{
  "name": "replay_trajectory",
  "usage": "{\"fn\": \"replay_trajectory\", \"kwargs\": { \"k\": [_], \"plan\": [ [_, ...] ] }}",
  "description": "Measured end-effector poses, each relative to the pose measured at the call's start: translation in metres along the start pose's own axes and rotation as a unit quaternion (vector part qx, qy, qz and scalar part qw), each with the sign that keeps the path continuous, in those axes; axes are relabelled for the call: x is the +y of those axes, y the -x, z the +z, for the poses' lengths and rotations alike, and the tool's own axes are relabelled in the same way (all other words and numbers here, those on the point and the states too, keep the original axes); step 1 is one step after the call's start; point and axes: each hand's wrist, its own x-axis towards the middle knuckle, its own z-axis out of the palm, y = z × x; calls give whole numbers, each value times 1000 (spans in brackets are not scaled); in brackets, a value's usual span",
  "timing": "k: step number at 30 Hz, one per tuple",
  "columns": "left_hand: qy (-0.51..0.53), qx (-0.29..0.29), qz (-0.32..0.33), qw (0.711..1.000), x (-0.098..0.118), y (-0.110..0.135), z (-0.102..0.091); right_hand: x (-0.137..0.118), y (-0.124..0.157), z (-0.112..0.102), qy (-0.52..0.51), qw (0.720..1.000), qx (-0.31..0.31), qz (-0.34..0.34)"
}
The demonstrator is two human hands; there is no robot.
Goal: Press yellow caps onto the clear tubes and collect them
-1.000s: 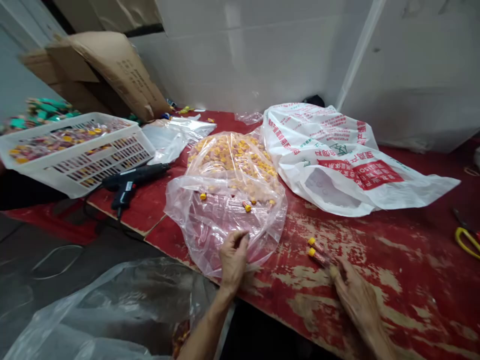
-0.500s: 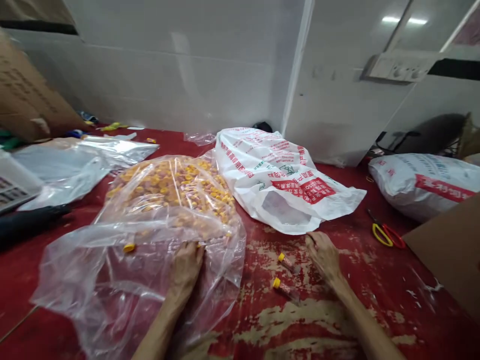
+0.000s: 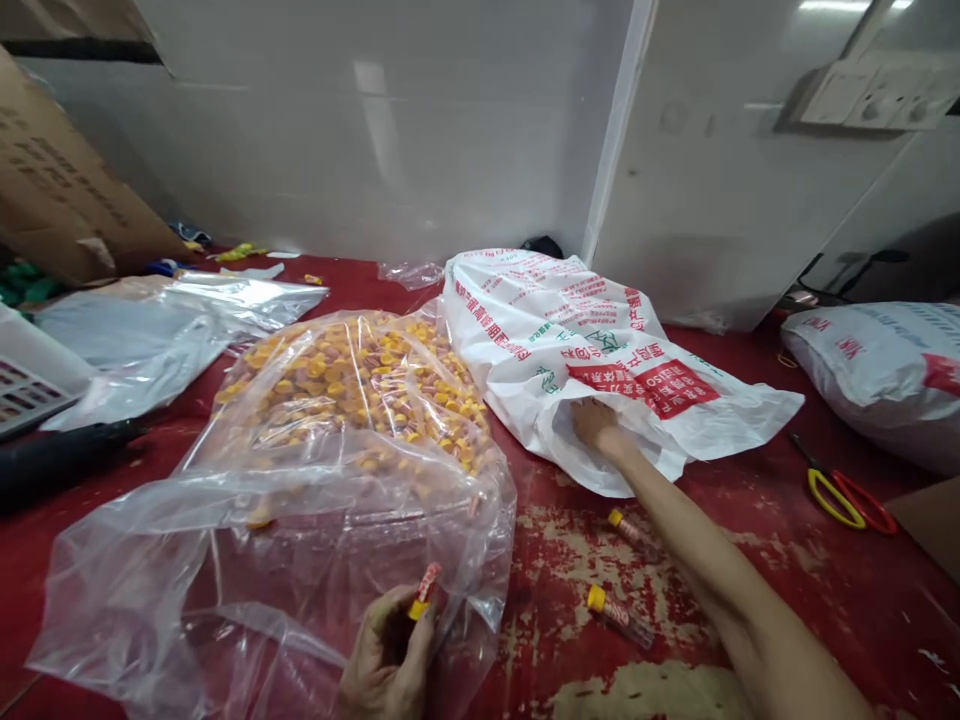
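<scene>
My left hand (image 3: 394,655) pinches a small tube (image 3: 427,586) with a yellow cap and red print, capped end down, over the front of a clear plastic bag (image 3: 270,590). Farther back inside that bag lies a heap of similar yellow-capped tubes (image 3: 360,385). My right hand (image 3: 598,425) reaches into the mouth of a white woven sack (image 3: 517,340) with red and green print; its fingers are mostly hidden there. Two clear tubes with yellow caps, a nearer tube (image 3: 621,614) and a farther tube (image 3: 634,530), lie on the worn red tabletop (image 3: 547,560) beside my right forearm.
Scissors (image 3: 840,495) with yellow and red handles lie at the right, near a full white sack (image 3: 877,370). A cardboard box (image 3: 67,180), silvery plastic packaging (image 3: 240,300) and a white basket (image 3: 34,375) stand or lie at the left. A grey wall (image 3: 390,130) bounds the back.
My left hand has moved toward me and turned up, now showing a tube in its fingers. My right hand has gone from the table by the sack into its mouth. The view has shifted slightly.
</scene>
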Motion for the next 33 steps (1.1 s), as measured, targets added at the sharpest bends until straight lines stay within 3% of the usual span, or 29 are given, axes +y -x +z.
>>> {"fn": "replay_trajectory", "kwargs": {
  "k": [3,7,13,16,17,18,20,21,22,25,27,30,33],
  "plan": [
    [2,-56,13,998,3,-4,-4,5,1,-3,21,999,-31,-16],
    [17,-56,35,998,13,-1,-5,6,19,-9,10,999,-20,-48],
    [129,-40,-6,991,37,23,-10,-5,45,-28,-98,989,85,-66],
    [192,-38,-52,979,49,40,-16,-18,82,-40,-199,967,153,-46],
    [203,-50,-62,976,52,46,-17,-23,101,-42,-260,951,162,-41],
    [210,-68,-70,973,55,53,-17,-29,124,-42,-401,900,170,-31],
    [218,-112,-80,966,57,66,-15,-43,177,-36,-623,774,119,3],
    [220,-134,-83,963,57,73,-13,-50,205,-32,-674,734,88,22],
    [221,-156,-84,959,57,79,-10,-57,231,-28,-691,720,56,36],
    [210,-214,-81,951,57,97,0,-74,293,-20,-629,775,5,52],
    [185,-247,-75,948,58,108,5,-79,317,-20,-594,802,2,67],
    [164,-290,-89,939,62,121,11,-76,332,-25,-598,797,5,88],
    [201,-305,-130,922,65,132,17,-69,335,-29,-570,820,9,42]
  ]
}}
